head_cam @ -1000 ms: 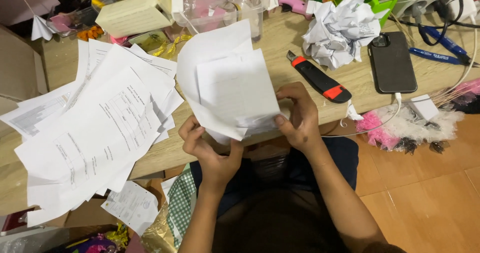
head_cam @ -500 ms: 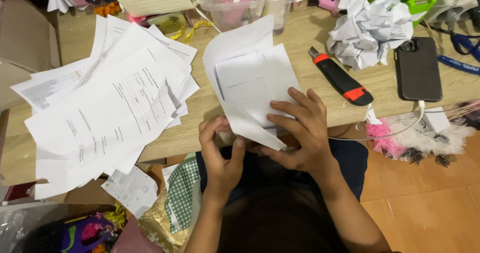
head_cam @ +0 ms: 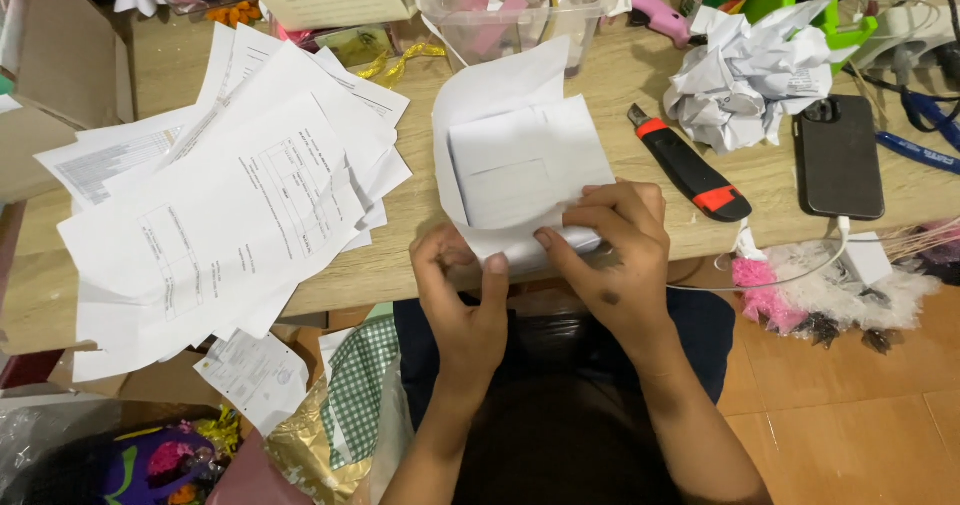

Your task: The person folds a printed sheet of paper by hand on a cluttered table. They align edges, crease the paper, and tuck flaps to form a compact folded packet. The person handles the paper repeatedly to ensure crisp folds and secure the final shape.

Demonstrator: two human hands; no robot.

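Observation:
A white sheet of paper (head_cam: 515, 155), folded and curling upward, lies at the near edge of the wooden table (head_cam: 410, 255). My left hand (head_cam: 462, 305) pinches its lower left corner from below the table edge. My right hand (head_cam: 612, 265) presses down on the lower right part of the fold, fingers spread over the paper. Both hands meet at the sheet's bottom edge.
A spread pile of printed sheets (head_cam: 230, 195) covers the table's left. A black and red utility knife (head_cam: 690, 175), crumpled paper (head_cam: 745, 80) and a black phone (head_cam: 838, 157) lie to the right. A clear plastic box (head_cam: 515, 0) stands behind. Bags and a checked cloth (head_cam: 360, 385) sit below.
My right hand has slid over the folded sheet's lower edge and flattened on it. My left hand has moved up to grip the corner. The view has shifted slightly.

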